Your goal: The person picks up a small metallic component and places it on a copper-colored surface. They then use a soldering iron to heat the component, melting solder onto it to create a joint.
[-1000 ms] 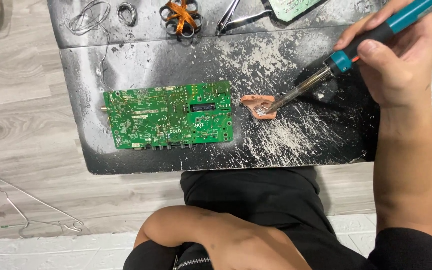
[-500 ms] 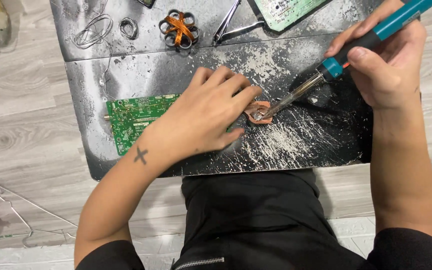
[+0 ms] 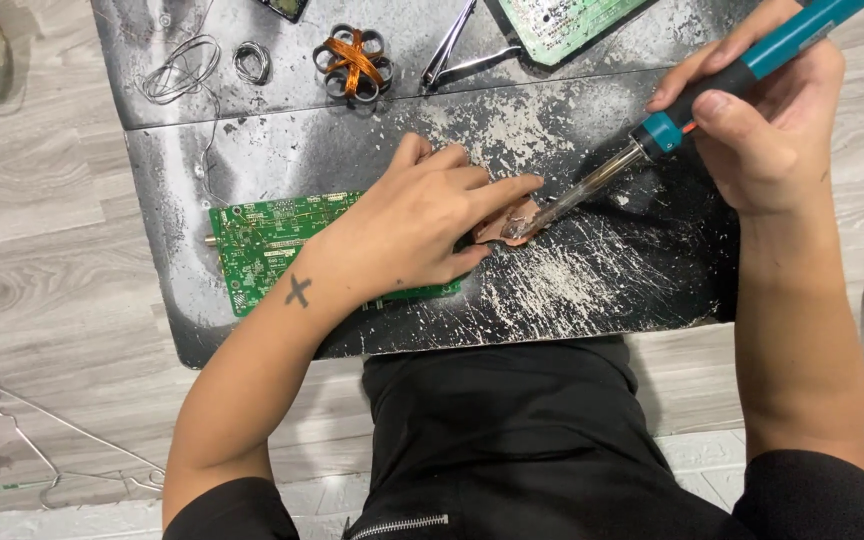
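**Copper piece pinned between our two hands, iron coming in from the right**

So here's where we're at. The little copper-coloured piece [image 3: 508, 226] lies on the scorched black table [image 3: 652, 290], just right of the green circuit board [image 3: 262, 245] and pretty much dead centre in front of us.

Our left hand [image 3: 417, 225] lies flat over the right end of the board, fingers stretched out toward the right, with the fingertips pressing on the left edge of the copper piece. It's open and spread, not gripping anything, just holding the piece down.

Our right hand [image 3: 762, 130] is closed around the teal handle of the soldering iron [image 3: 652, 150]. The iron's long axis runs on a diagonal, from upper right down to lower left, and its tip touches the right side of the copper piece.

So the piece sits between the hands: left hand right on it, right hand well off to the upper right with only the iron reaching in.

At the far side of the table we've got a copper wire coil [image 3: 353, 62], some loose wire [image 3: 177, 75], tweezers [image 3: 452, 55] and another board [image 3: 562, 20].
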